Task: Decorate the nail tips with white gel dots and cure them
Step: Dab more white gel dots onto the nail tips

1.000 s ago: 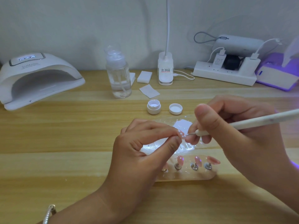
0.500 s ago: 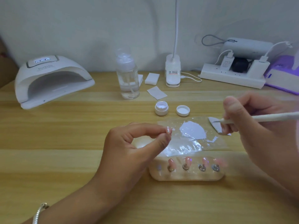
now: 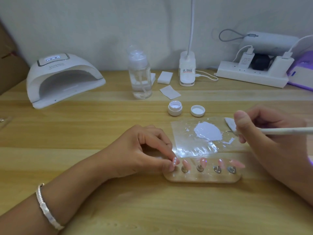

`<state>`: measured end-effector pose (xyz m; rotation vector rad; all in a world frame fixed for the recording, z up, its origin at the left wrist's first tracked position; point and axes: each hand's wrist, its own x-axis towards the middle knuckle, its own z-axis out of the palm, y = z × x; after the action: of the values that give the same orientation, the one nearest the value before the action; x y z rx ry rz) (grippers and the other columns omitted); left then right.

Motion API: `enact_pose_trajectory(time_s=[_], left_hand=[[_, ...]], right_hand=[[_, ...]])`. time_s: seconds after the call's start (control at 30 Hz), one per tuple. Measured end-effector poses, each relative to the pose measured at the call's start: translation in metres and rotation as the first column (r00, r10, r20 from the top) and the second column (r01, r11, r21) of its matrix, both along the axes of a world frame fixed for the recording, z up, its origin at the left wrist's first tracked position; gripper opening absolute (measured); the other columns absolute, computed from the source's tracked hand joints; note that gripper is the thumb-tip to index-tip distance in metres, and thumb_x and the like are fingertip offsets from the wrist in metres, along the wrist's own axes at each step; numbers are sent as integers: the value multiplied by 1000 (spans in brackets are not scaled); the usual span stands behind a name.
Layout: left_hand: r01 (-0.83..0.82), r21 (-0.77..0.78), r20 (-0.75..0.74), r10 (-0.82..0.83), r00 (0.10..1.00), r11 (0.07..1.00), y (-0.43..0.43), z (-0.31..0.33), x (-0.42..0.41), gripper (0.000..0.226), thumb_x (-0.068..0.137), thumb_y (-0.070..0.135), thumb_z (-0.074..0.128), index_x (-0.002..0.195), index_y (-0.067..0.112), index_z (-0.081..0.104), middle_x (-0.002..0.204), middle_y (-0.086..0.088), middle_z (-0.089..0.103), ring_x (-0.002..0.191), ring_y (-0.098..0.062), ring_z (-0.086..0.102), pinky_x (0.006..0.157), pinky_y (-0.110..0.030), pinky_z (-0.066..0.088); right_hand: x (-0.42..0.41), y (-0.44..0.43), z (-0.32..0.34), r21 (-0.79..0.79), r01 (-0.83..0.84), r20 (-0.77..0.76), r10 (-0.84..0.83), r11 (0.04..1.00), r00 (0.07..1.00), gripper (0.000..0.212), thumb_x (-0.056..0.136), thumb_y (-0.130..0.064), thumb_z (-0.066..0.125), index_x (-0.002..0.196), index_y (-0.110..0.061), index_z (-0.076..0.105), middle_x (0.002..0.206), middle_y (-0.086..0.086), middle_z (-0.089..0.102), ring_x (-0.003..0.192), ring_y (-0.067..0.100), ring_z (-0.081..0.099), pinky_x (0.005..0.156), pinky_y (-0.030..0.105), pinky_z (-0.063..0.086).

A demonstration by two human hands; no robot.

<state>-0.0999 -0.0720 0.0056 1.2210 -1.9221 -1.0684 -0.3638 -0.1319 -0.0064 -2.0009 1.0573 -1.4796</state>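
One lamp (image 3: 62, 78) waits far beyond my left hand (image 3: 144, 155), which has carried the dotted tip (image 3: 174, 162) down from the pen to the stand's (image 3: 201, 176) end post and is pinching it there. My right hand (image 3: 264, 133), drawn aside, grips the pen (image 3: 288, 130). One tip is finished; four plain tips (image 3: 202, 161) sit right of my pinch.

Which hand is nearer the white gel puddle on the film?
Right. The right hand holds the pen just right of the gel puddle; the left hand is lower left, pinching a nail tip at the holder.
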Motion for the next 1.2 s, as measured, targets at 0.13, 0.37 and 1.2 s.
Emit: enact_pose_trajectory(time_s=[0.13, 0.37, 1.2], left_hand=[[24, 6, 23, -24, 999, 1000, 0, 1, -1, 15, 71, 14, 86, 86, 15, 82, 83, 4, 70, 89, -11, 59, 84, -25, 46], [43, 12, -2, -43, 999, 999, 1, 3, -3, 17, 70, 16, 86, 83, 26, 81, 81, 3, 71, 88, -14, 59, 84, -33, 49], [-33, -402, 211, 127, 969, 915, 10, -5, -29, 11, 73, 27, 77, 77, 30, 67, 86, 17, 61, 92, -13, 57, 84, -34, 41]], right_hand=[[1, -1, -1, -35, -7, -40, 5, 999, 999, 39, 91, -37, 59, 59, -15, 55, 60, 6, 55, 49, 18, 45, 47, 22, 35], [2, -1, -1, -35, -2, -58, 0, 999, 998, 38, 90, -37, 58, 59, -14, 56, 61, 5, 56, 50, 17, 46, 47, 18, 34], [6, -22, -4, 25, -42, -209, 46, 999, 977, 39, 96, -48, 51, 70, -24, 68, 69, -21, 63, 81, -2, 58, 69, 4, 38]])
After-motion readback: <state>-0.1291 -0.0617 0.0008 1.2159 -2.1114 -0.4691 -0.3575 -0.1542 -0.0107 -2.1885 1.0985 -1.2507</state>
